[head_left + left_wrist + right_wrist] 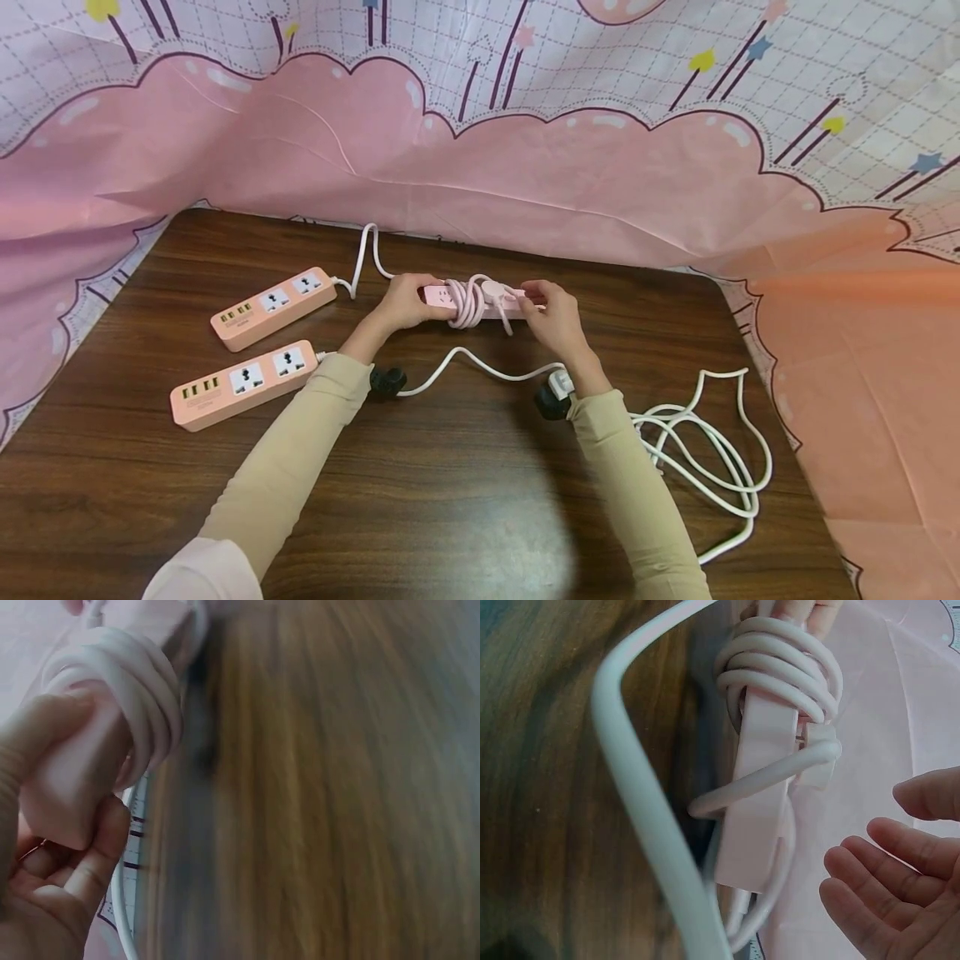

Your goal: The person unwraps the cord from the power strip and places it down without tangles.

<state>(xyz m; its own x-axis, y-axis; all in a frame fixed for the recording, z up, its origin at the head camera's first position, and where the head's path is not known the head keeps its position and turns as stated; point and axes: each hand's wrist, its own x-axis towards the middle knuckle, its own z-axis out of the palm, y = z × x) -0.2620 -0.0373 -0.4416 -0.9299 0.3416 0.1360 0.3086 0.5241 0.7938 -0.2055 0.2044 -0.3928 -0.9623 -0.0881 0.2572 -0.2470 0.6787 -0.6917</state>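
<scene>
Above the far middle of the table, my left hand grips one end of a small pink power strip. Thumb and fingers curl round that end in the left wrist view. The strip's pale pink cord is wound round it in several turns. Its plug lies against the strip's side, with the cord crossing over the strip below the turns. Beside the other end is my right hand; in the right wrist view its fingers are spread loosely, apart from the strip, holding nothing.
Two peach power strips lie at the left. A white cord runs between a black plug and a black-and-white plug. Looped white cord lies at the right. A patterned pink cloth hangs behind the table.
</scene>
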